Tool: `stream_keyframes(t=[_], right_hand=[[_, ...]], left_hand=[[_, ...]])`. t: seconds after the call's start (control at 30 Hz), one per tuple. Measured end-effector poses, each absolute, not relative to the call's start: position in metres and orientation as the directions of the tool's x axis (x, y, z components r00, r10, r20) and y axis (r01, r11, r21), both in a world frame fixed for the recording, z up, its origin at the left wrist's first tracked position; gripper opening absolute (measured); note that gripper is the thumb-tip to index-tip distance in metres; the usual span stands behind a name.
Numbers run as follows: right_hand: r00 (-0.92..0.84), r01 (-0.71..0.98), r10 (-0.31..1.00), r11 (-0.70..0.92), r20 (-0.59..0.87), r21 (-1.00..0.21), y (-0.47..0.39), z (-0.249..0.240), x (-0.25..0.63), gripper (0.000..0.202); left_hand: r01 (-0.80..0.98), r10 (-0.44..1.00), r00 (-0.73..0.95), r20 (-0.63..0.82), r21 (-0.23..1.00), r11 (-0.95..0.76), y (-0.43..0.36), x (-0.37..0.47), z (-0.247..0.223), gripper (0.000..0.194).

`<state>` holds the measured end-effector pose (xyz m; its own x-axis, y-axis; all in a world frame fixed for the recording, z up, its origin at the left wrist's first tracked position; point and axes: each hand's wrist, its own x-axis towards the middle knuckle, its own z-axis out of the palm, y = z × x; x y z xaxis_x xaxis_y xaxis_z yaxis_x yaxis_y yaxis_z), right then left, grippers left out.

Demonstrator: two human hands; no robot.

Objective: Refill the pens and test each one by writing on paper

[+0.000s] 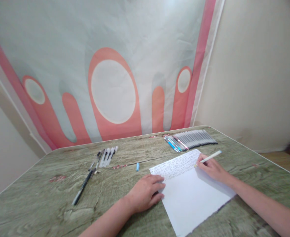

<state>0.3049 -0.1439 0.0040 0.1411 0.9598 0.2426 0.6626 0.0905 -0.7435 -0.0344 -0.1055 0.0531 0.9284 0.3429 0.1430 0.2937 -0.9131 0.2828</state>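
Note:
A white sheet of paper (191, 200) lies at a slant on the table, its upper part covered with rows of handwriting. My right hand (210, 168) grips a white marker pen (211, 156), its tip down at the right end of the lowest written rows. Flat on the paper's left edge rests my left hand (148, 192), fingers spread and holding nothing. A blue pen cap (137, 167) lies on the table beyond my left hand.
At the back right lies a long row of grey pens (196, 139), with blue pens (172, 144) at its left end. Several clear pen parts (108, 157) and a black pen (82, 191) lie on the left. A printed cloth (145, 65) hangs behind the wood-patterned table (36, 184).

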Motion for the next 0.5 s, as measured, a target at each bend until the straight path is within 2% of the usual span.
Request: stream_keyframes(t=[0.27, 0.5], right_hand=[[0.093, 0.681, 0.957, 0.140, 0.275, -0.719, -0.1461, 0.0095, 0.3018, 0.014], [0.102, 0.643, 0.959, 0.139, 0.264, -0.753, -0.1441, 0.0036, 0.3060, 0.015]], left_hand=[[0.281, 0.329, 0.934, 0.139, 0.281, -0.918, -0.1048, -0.0340, 0.0540, 0.029], [0.279, 0.327, 0.934, 0.146, 0.278, -0.919, -0.1055, -0.0339, 0.0555, 0.029]])
